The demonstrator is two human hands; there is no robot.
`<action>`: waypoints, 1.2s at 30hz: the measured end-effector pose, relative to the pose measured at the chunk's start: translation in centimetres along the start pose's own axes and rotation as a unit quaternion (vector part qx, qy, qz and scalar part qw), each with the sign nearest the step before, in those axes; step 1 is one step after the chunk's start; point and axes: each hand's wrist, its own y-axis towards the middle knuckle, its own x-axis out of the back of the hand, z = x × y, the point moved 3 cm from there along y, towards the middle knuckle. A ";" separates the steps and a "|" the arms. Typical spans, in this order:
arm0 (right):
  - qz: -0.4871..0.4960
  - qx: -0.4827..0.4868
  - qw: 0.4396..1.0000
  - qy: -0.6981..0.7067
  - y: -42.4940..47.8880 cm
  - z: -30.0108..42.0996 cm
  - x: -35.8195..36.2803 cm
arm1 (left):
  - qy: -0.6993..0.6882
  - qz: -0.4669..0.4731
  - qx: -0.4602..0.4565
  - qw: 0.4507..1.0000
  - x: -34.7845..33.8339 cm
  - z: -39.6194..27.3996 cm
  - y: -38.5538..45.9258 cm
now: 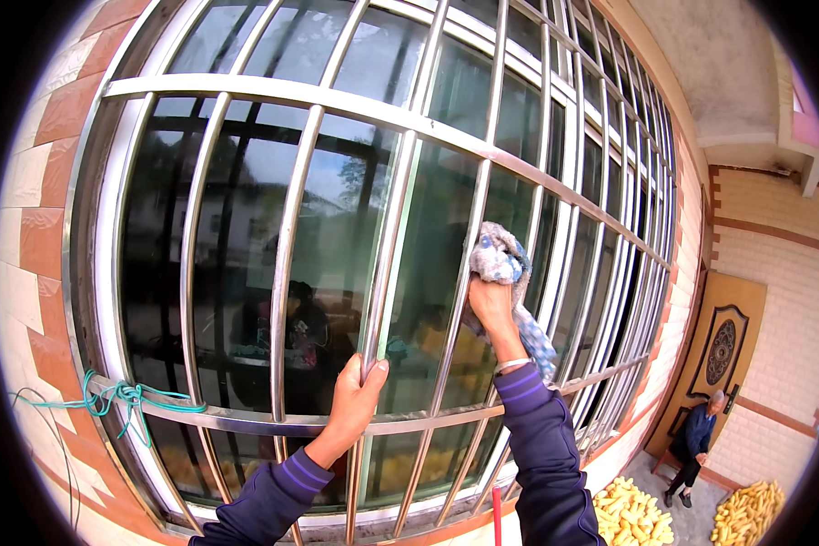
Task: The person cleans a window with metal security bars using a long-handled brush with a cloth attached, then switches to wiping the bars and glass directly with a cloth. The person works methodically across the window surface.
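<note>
My left hand (pixel 358 399) grips an upright bar of a stainless-steel window grille (pixel 409 428), just above its lower horizontal rail. Further right and higher, my right hand (pixel 493 304) holds a bunched blue-and-white cloth (pixel 501 256) among the upright bars. Part of the cloth hangs down beside my right wrist. Behind the bars stands the window glass (pixel 341 266), dark and reflective. My right fingertips are partly hidden by the cloth and my own hand.
Green cord (pixel 133 396) is tied to the grille's lower left. A red pole (pixel 497 515) stands below my right arm. At the lower right, a person (pixel 696 437) sits by a wooden door (pixel 716 355), between piles of corn cobs (pixel 631 512). Tiled wall (pixel 41 239) borders the window.
</note>
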 end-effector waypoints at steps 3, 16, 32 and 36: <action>-0.119 0.063 0.982 -0.135 4.2 -2.6 -4.8 | -0.010 -0.004 -0.021 1.000 0.6 -0.6 -0.1; -0.321 0.163 0.891 -0.276 26.6 -4.6 -3.6 | 0.066 0.008 -0.030 0.997 1.1 0.0 -0.4; -0.013 0.213 0.953 0.215 19.2 5.2 -7.2 | 0.045 -0.033 -0.018 0.998 -0.3 -0.5 -0.7; -0.156 0.246 0.943 0.161 14.8 2.6 -4.4 | 0.003 -0.026 -0.011 1.000 -0.7 -1.1 -0.8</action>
